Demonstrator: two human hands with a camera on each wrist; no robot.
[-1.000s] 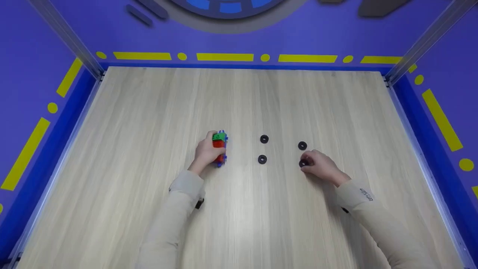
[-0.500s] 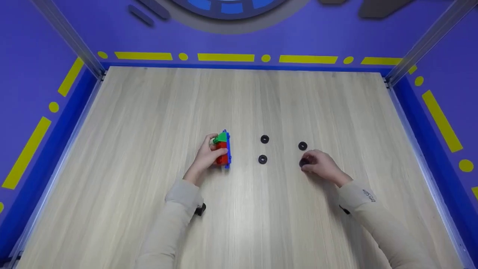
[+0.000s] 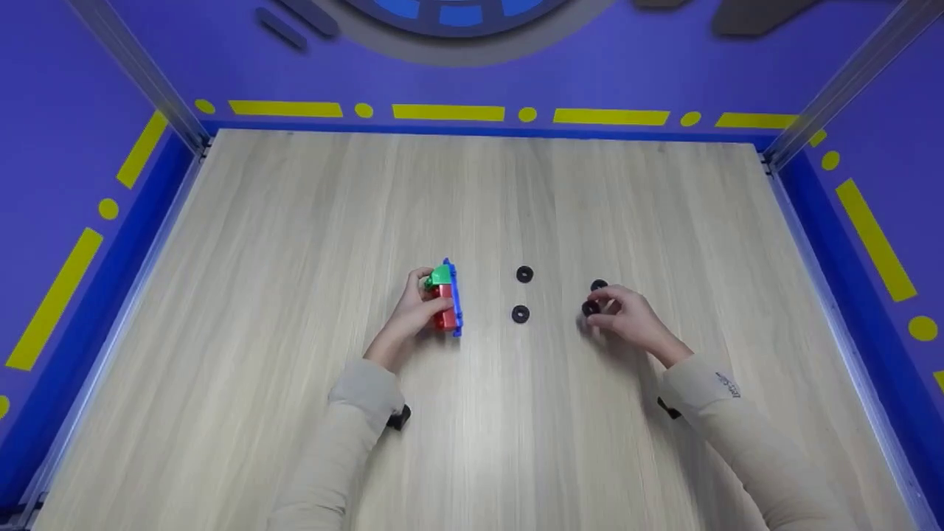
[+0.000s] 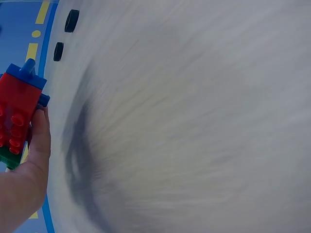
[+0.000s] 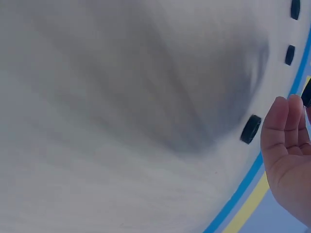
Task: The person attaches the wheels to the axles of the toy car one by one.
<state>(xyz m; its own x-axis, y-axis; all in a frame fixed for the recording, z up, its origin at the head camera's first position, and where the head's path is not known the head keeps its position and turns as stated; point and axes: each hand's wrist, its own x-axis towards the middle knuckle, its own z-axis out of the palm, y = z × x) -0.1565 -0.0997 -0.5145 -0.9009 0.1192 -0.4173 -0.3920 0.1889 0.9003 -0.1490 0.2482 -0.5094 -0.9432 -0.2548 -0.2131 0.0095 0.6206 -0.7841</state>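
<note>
My left hand (image 3: 408, 313) grips a toy vehicle body (image 3: 444, 306) of red, green and blue building bricks, tipped so its blue base faces right. In the left wrist view the red brick's studs (image 4: 17, 127) and a blue end piece with a peg show above the fingers. My right hand (image 3: 634, 321) pinches a small black toy wheel (image 3: 591, 308) between thumb and fingers, raised over the table. Another black wheel (image 3: 599, 285) lies just beyond those fingers, partly covered by them in the head view. The held wheel (image 5: 307, 93) shows only in part in the right wrist view.
Two more black wheels, a far one (image 3: 524, 274) and a nearer one (image 3: 521, 314), lie between my hands. The pale wooden table (image 3: 472, 199) is bounded by blue walls (image 3: 457, 81) with yellow marks at the back and both sides.
The right hand has lifted its wheel from the table and shifted slightly away from me and left. The left hand has turned the toy vehicle so its blue base faces right, moving it slightly right.
</note>
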